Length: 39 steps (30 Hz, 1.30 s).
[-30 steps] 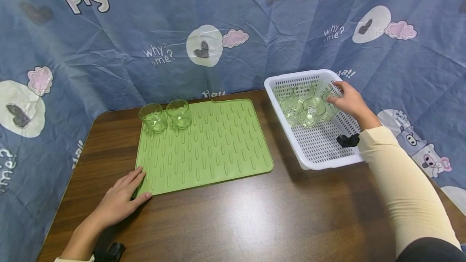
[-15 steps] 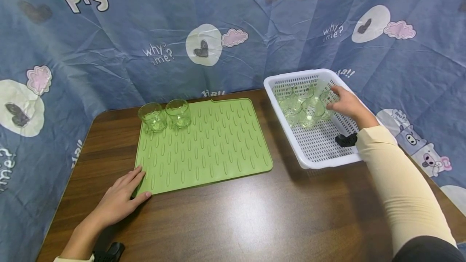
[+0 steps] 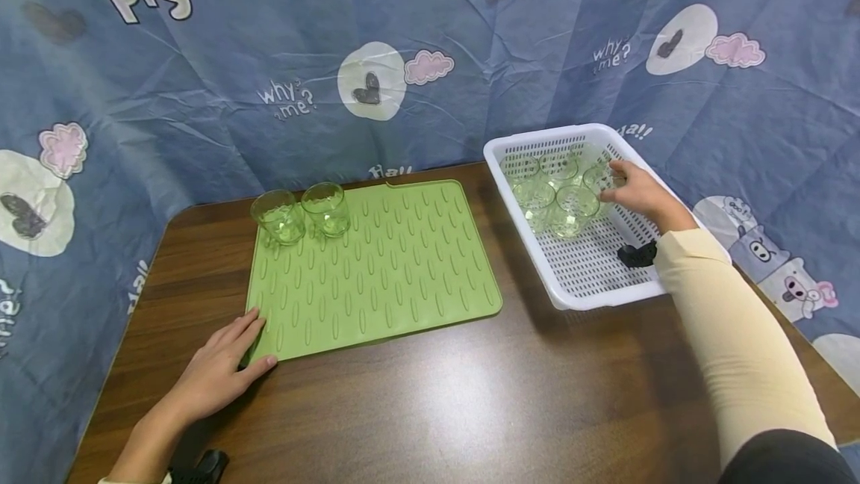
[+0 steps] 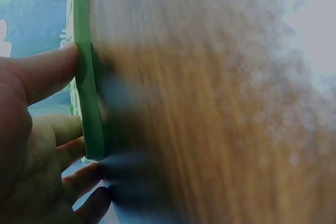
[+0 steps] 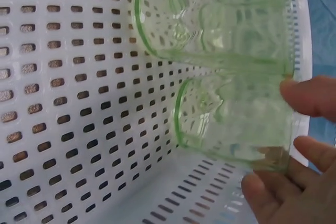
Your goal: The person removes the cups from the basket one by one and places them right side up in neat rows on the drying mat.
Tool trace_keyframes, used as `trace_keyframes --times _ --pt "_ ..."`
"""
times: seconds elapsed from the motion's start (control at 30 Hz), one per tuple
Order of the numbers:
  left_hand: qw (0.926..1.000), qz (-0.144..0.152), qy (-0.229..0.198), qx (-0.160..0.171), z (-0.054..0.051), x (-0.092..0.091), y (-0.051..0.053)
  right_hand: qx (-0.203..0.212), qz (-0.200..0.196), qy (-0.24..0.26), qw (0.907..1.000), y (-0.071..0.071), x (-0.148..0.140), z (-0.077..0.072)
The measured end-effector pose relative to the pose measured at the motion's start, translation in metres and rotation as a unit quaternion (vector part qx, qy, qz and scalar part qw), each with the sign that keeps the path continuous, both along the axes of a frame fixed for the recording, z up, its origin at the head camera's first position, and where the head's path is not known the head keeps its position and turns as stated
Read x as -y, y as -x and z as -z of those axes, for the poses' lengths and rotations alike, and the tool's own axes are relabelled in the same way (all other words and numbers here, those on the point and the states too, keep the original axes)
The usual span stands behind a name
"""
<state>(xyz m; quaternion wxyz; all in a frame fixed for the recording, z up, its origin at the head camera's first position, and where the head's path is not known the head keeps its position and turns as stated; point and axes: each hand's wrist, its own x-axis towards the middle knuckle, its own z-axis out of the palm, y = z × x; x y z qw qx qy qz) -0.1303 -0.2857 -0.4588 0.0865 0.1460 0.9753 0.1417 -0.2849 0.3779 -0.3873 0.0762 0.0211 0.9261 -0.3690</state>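
In the head view my right hand [image 3: 641, 193] reaches into a white basket [image 3: 561, 293] and holds a pale green drinking glass [image 3: 600, 184] near its rim. The right wrist view shows the thumb on one side of that glass [image 5: 236, 121] and the fingers on the other. A second glass [image 5: 220, 22] stands close beside it. Straight fingers of my left hand [image 3: 218, 364] rest on the near left corner of a green ridged mat [image 3: 383, 275]; the left wrist view shows the thumb against the mat's edge [image 4: 86, 93].
Two green glasses, one at the far left corner [image 3: 281, 221] and one beside it [image 3: 328, 211], stand on the mat. Several more glasses [image 3: 571, 208] fill the basket's far part. A patterned blue cloth [image 3: 443, 118] hangs behind the wooden table [image 3: 416, 402].
My right hand has shifted slightly left and down, its fingers coming round the glass rim. My left hand stays on the mat corner. The head view has shifted a little.
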Motion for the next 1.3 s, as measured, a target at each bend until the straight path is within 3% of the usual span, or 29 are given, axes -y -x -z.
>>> trace_keyframes --times 0.43,0.67,0.97,1.3 --pt "1.0000 0.001 -0.001 -0.005 0.000 0.000 -0.001 0.030 -0.021 0.063 0.9973 0.005 -0.006 0.008" --pt "1.0000 0.001 -0.004 -0.006 -0.001 0.000 -0.001 0.047 -0.015 0.054 0.9973 0.006 -0.005 0.010" --pt "1.0000 0.002 0.000 -0.008 0.001 0.000 -0.001 0.036 -0.010 0.017 0.9992 0.005 -0.002 0.011" --pt "0.9999 0.003 0.002 -0.012 0.000 0.000 -0.001 0.041 0.006 0.013 0.9990 0.005 0.001 0.013"
